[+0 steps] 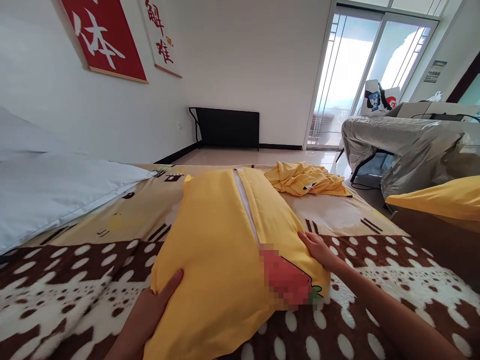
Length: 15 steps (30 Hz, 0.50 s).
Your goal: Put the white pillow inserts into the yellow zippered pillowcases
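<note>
Left hand [165, 295] and right hand [318, 248] are clasping the covered pillow [213, 245]. Its slit [246, 206], toward the bed's [345, 212] far edge, is gaping unclosed.

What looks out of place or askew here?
The yellow cushion has a long slit showing white, so it looks unclosed. Beyond it, to the right, a yellow cloth lies crumpled, not flat.

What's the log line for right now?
left grip: touching left side of yellow pillow; right grip: touching its right side; slit: white showing; crumpled yellow cloth: past pillow, right
</note>
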{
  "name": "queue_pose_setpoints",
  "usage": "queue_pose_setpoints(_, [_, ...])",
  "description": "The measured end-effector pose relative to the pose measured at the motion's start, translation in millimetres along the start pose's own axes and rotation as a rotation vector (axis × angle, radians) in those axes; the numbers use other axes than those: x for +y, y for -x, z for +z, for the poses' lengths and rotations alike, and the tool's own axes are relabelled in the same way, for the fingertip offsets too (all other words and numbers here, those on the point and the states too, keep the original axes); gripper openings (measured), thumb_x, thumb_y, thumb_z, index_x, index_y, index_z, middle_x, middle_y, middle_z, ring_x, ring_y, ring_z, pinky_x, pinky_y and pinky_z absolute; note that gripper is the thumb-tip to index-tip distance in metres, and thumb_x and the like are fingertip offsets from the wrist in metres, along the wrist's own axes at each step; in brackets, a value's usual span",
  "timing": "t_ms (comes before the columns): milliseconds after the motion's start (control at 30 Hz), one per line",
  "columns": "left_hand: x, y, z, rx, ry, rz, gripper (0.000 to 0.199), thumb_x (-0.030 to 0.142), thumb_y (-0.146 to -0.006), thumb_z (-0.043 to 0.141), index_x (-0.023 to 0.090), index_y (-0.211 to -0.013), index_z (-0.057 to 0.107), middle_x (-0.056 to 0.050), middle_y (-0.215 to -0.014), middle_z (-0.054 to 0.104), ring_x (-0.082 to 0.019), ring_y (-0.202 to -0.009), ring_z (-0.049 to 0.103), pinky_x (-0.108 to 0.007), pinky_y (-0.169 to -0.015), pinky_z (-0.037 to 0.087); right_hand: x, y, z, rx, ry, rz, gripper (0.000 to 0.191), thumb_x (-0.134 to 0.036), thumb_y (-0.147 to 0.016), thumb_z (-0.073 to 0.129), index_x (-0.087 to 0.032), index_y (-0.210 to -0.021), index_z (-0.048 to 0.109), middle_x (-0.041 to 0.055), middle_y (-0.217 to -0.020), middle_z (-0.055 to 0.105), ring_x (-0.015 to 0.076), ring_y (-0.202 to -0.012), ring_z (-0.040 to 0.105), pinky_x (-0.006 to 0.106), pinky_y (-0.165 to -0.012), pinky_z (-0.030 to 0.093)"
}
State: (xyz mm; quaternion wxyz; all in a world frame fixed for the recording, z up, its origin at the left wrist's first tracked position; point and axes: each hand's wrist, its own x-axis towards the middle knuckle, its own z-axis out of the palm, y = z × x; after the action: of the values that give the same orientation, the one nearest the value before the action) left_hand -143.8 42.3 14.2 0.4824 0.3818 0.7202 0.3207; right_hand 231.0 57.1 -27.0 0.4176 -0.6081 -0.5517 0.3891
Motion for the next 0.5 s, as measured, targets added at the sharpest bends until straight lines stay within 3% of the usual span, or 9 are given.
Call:
queue_pose_setpoints(200, [-3.2,5.0,9.6,-0.006,0.02,-0.021,0.068,0.062,-0.071,0.059,0.01,-0.114,0.061,-0.012,-0.059,0.067,-0.035,-0.053,0.063,-0.042,-0.056,0.052,14.0,-0.5,4.8,0.011,0.068,-0.048,0.059,-0.071,-0.082,0.036,-0.017,-0.077,0.059,0.0061,-0.083,0.064,0.0186,-0.079,0.056,0.027,-0.071,0.043])
queue_pose_setpoints(500, [-0.5,1.8,11.7,0.041,-0.044,-0.053,0.055,0.056,-0.076,0.056,0.011,-0.107,0.062,-0.009,-0.05,0.061,-0.034,-0.055,0.063,-0.04,-0.062,0.054,14.1,-1.7,3.2,0.006,0.058,-0.051,0.058,-0.071,-0.082,0.036,-0.017,-0.075,0.057,0.0061,-0.08,0.063,0.0188,-0.077,0.055,0.027,-0.07,0.043])
